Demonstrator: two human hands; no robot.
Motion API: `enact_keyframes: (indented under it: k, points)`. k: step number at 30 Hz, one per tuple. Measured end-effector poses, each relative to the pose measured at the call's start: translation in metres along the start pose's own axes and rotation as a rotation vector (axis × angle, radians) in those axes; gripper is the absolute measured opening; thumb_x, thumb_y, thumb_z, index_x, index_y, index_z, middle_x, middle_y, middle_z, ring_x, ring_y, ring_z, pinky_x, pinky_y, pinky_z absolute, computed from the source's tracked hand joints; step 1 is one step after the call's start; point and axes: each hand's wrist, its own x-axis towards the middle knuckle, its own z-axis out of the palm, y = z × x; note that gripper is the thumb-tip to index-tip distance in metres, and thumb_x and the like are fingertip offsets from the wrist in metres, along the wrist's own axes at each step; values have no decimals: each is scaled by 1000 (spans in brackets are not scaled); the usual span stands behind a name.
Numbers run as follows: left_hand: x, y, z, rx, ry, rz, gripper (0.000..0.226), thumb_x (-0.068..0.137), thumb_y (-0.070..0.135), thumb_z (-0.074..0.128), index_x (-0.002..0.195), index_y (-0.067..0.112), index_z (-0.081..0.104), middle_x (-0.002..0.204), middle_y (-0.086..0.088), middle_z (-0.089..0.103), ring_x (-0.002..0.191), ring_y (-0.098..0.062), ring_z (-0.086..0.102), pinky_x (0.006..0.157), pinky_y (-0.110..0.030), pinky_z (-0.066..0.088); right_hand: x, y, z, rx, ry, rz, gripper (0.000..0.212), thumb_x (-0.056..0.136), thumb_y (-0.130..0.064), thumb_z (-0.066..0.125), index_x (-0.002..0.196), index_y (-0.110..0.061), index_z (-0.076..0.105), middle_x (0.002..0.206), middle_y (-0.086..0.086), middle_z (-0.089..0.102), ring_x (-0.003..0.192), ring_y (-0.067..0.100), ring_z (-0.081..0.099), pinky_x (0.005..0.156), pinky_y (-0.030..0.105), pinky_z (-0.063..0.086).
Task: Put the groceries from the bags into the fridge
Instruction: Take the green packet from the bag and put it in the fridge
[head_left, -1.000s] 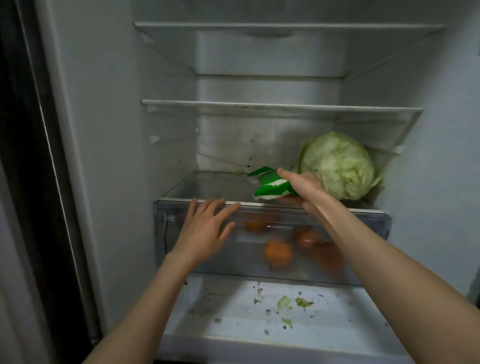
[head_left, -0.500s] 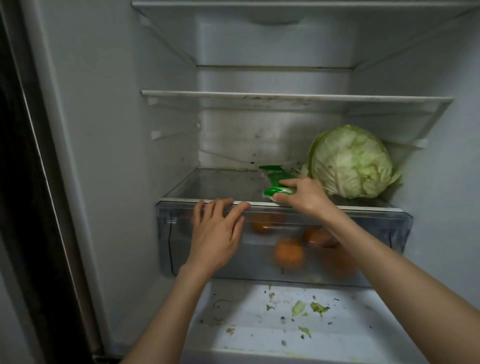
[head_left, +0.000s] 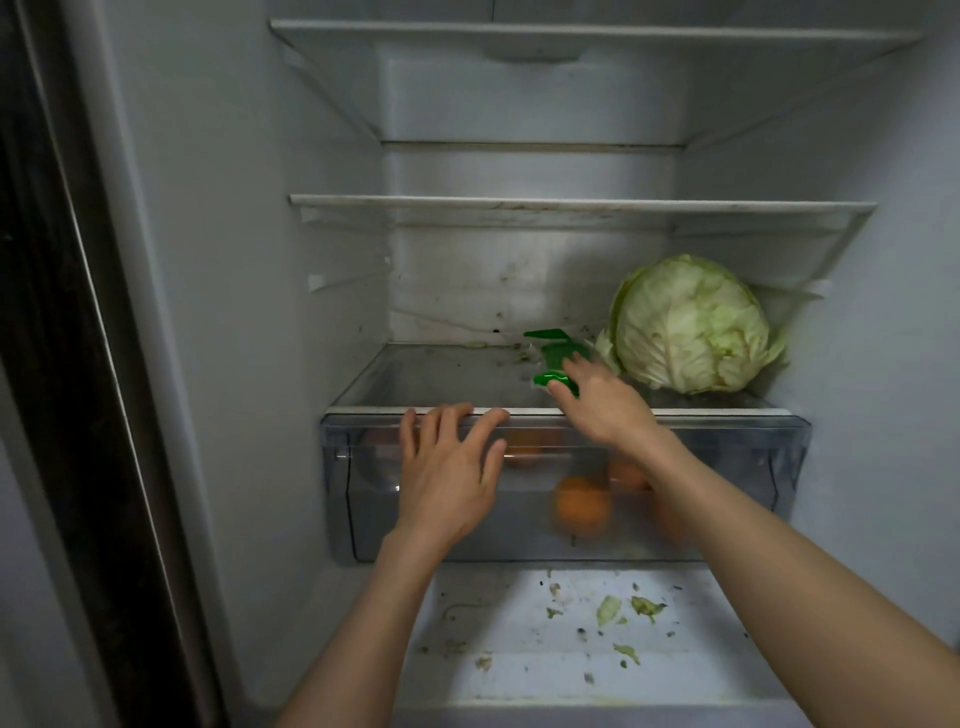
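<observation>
Inside an open fridge (head_left: 218, 260), seen from above the person's arms. The right hand (head_left: 602, 402) reaches onto the lowest glass shelf (head_left: 441, 374) and holds a small green packet (head_left: 553, 358), which sits just left of a pale green cabbage (head_left: 691, 325) at the shelf's right end. The left hand (head_left: 449, 465), fingers spread, rests on the top front edge of the clear drawer (head_left: 753, 467) below the shelf. Several oranges (head_left: 582, 506) show blurred through the drawer front. Leaf scraps (head_left: 610, 610) litter the white fridge floor beneath. Two upper shelves (head_left: 571, 208) hold nothing visible.

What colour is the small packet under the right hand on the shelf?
Bright green, with a little white at its near end; the packet shows clearly in the head view, beside the cabbage.
</observation>
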Motion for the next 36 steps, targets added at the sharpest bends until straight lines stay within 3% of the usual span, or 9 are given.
enact_keyframes:
  k: [5,10,13,18,21,24,30,34,36]
  points:
    - [-2,3,-6,43,-125,-10,45,97,42,28,142,37,23,150,-2,25,140,-22,14,112,-47,-10,-40,1,17,-192,121,-44,67,95,-49,8,146,-8,23,155,10,21,143,24,19,115,36,14]
    - [-18,13,-23,77,-247,-27,55,97,43,29,148,30,11,158,-2,4,145,-22,-2,115,-47,-1,-94,-2,28,-195,107,-137,69,93,-39,46,149,-15,13,157,10,9,145,25,4,117,42,6]
    - [-51,18,-25,96,-329,-67,54,98,42,31,147,29,15,158,-2,0,145,-20,-3,114,-50,-3,-127,-5,30,-69,-17,-188,61,95,-37,43,148,-19,18,158,6,-4,145,26,-8,117,44,13]
    - [-135,34,-32,81,-326,-220,56,97,46,26,148,27,12,158,-3,1,145,-21,-8,116,-48,-2,-195,-10,35,45,-90,-321,58,98,-40,36,149,-24,14,159,0,-4,146,18,-6,117,39,2]
    - [-203,53,-40,98,-265,-268,73,82,55,2,147,27,17,157,-5,10,145,-27,-2,114,-46,-3,-237,-8,46,97,-117,-365,58,98,-42,35,149,-26,14,159,-1,-4,146,17,-6,117,36,-2]
    - [-269,62,-52,148,-358,-354,76,79,55,2,146,27,22,156,-4,17,145,-28,2,112,-44,-4,-281,-13,60,150,-224,-399,59,98,-44,35,149,-26,11,158,-2,-6,145,16,-7,117,36,-4]
    - [-377,61,-114,348,-483,-491,48,89,44,28,129,25,46,128,-5,59,120,-31,54,93,-51,44,-350,-69,62,222,-312,-628,59,98,-41,36,149,-23,13,159,2,2,146,16,-4,115,33,-9]
    - [-453,51,-155,330,-491,-693,55,97,48,7,131,26,43,132,-6,56,122,-33,52,93,-50,43,-395,-120,66,268,-370,-757,59,97,-44,33,149,-24,13,159,2,4,146,16,-1,112,27,-10]
    - [-495,47,-176,303,-525,-795,65,93,55,-1,137,27,37,142,-6,46,131,-33,41,103,-49,30,-423,-150,72,317,-437,-809,61,95,-50,27,149,-24,15,158,1,5,146,16,-1,114,28,-8]
